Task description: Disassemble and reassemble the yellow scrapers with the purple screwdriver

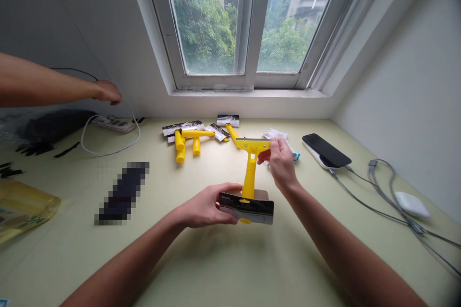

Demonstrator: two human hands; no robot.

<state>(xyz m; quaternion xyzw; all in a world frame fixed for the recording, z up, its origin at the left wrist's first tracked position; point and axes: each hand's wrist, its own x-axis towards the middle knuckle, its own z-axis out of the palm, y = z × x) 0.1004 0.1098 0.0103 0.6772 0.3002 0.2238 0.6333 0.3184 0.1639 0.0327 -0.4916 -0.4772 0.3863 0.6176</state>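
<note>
My left hand (pixel 209 205) grips a black-and-white cardboard package (pixel 247 208) by its left side, fingers behind and thumb below. A yellow scraper (pixel 250 170) stands upright with the lower end of its handle in the package. Its wide head, edged with a grey blade strip, points up. My right hand (pixel 281 160) pinches the right end of that head. The right fingertips are partly hidden behind the scraper. Beyond my hands, several more yellow scrapers (pixel 196 144) lie on the table among black-and-white cards (pixel 183 128).
Another person's arm (pixel 50 84) reaches in from the left above a power strip (pixel 113 123) and white cable. A phone (pixel 326 149) with cords and a white case (pixel 412 204) lie right. A pixelated dark object (pixel 124 194) and a yellow bag (pixel 29 206) lie left. White plastic (pixel 279 135) sits behind my right hand.
</note>
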